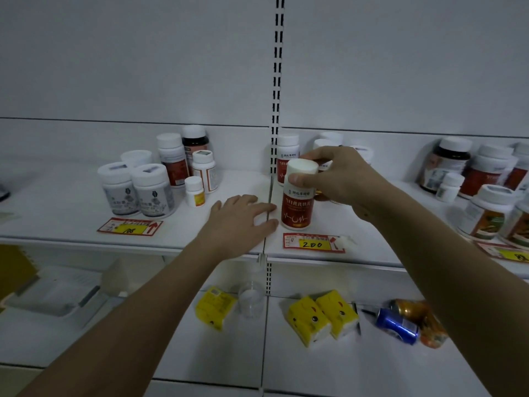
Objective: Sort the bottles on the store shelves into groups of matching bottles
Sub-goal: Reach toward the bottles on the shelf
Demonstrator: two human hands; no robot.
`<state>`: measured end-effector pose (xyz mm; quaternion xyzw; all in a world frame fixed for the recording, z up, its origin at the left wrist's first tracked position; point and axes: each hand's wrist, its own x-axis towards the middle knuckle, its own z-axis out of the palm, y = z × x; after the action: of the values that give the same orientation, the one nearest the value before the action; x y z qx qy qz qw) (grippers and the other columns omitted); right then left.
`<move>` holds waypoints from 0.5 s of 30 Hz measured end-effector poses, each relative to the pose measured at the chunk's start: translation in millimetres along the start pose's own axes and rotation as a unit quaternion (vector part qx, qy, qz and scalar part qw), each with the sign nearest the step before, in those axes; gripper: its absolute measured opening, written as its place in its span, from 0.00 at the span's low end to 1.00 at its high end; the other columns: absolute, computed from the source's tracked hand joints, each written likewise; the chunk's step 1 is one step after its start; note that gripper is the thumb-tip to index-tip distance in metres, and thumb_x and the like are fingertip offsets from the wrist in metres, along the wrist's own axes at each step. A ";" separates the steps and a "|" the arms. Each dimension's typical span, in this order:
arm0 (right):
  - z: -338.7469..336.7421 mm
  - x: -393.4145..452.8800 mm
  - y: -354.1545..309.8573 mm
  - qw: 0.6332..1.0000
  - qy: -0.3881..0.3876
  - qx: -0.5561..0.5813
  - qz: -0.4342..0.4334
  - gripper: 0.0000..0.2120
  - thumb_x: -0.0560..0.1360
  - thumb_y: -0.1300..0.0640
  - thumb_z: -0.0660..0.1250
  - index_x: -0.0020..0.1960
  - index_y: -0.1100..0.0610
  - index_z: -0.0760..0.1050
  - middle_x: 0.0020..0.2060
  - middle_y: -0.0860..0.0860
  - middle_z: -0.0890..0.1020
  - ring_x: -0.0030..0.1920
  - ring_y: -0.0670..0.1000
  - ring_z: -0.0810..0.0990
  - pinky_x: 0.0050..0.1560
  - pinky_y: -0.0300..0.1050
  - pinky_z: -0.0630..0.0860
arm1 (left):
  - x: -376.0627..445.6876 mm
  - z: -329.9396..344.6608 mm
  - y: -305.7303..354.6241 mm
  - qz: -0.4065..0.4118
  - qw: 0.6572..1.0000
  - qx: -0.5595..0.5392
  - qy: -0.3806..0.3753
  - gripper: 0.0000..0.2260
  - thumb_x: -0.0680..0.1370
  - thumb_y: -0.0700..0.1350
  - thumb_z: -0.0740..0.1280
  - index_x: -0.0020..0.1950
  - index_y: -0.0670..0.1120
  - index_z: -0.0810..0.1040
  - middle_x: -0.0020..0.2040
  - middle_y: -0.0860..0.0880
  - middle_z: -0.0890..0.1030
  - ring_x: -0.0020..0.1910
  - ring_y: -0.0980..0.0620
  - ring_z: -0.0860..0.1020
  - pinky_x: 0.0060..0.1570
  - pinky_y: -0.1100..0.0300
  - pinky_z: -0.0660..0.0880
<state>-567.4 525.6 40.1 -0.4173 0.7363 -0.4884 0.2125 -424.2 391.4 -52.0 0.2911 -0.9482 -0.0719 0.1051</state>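
Head view. We log a white store shelf (86, 202) with a slotted upright (276, 81) against pale back panels. Price tags: "108" (130, 227), "200" (313, 243). Our right hand (340, 174) grips the white-capped, red-labelled bottle (297, 197) upright beside the upright; our left hand (243, 222) lies flat, fingers relaxed.

On the shelf edge in front of you lie three red price tags with yellow patches: one (130, 226) to the left marked 108, one (313, 243) in the middle marked 200, and one (505, 253) cut off at the right. On the lower shelf you have a yellow tissue pack (213, 308), a clear plastic cup (251, 299), two more yellow packs (323, 318) touching each other, a blue can (396, 325) lying down and an orange packet (429, 325) beside it.
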 end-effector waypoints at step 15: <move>-38.7 -9.0 -79.1 0.983 0.062 -0.129 -0.115 0.27 0.74 0.48 0.71 0.69 0.54 0.69 0.62 0.55 0.76 0.58 0.54 0.77 0.60 0.51 0.74 | -32.8 -110.8 16.3 0.018 0.993 -0.061 0.104 0.14 0.80 0.55 0.62 0.63 0.56 0.78 0.63 0.53 0.78 0.64 0.52 0.73 0.63 0.53 0.71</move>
<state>-558.0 540.1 126.9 -0.4919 0.7518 -0.4359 0.0532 -379.7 415.0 53.3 0.2730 -0.9310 -0.0965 0.2221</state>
